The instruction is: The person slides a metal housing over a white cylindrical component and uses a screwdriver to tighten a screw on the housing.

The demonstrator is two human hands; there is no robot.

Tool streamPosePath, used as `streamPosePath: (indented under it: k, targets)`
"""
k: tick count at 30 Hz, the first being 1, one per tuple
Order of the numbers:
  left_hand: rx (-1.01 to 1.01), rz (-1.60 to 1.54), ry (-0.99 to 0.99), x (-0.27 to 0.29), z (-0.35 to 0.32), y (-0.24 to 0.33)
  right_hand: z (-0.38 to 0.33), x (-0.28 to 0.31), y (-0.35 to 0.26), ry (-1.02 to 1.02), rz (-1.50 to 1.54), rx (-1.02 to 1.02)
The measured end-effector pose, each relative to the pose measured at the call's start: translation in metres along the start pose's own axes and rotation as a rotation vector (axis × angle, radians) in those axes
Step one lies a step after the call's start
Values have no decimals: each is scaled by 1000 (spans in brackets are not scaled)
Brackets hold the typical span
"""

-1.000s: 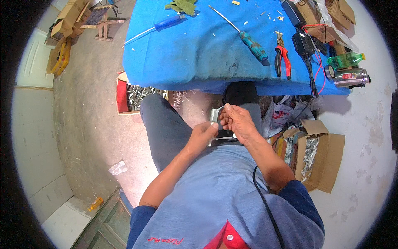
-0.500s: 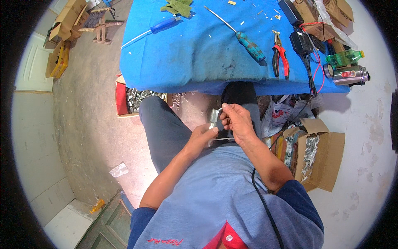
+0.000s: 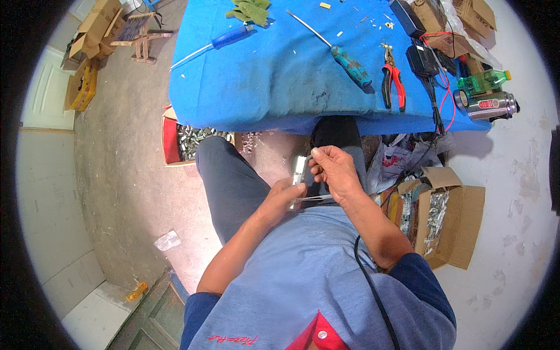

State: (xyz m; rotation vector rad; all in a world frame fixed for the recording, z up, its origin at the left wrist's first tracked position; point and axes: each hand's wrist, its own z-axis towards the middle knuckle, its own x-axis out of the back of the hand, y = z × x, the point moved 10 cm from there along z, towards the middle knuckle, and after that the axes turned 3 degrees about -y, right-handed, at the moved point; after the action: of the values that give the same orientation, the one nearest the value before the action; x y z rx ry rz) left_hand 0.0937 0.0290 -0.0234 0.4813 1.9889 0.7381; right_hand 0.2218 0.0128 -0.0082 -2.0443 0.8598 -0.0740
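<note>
Over my lap, my left hand [image 3: 281, 199] is closed around a narrow, shiny silver metal piece [image 3: 300, 169] that stands up past the thumb. Beside its upper end, my right hand [image 3: 335, 171] is closed in a pinch, thumb against curled fingers. Whatever sits in that pinch is too small to make out. Below the hands, a thin pale strip or rod [image 3: 317, 198] sticks out sideways from near my left hand toward my right wrist; its kind is unclear.
On the blue-covered table [image 3: 251, 87] lie a blue screwdriver [image 3: 230, 37], a teal-handled screwdriver [image 3: 351, 67], red-black pliers [image 3: 392, 81] and a green cloth [image 3: 251, 10]. A box of metal parts [image 3: 170, 140] stands below left, an open carton [image 3: 466, 219] at right. A steel flask [image 3: 493, 106] lies far right.
The silver piece has turned slightly in my left hand and catches more light. The thin strip below has shifted a little. My right hand stays nearly where it was.
</note>
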Motion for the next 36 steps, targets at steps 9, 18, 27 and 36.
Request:
streamPosePath:
  k: [9,18,27,36]
  targets:
    - [133,-113,26,4,-1,-14,-8,6,-25,149,-207,157]
    - [137,-96,59,12,1,-18,-7,10,-24,153,-178,213]
    - [120,-119,59,11,1,-16,-3,10,-22,133,-141,225]
    - [100,-30,113,13,1,-12,7,7,-6,-8,76,154]
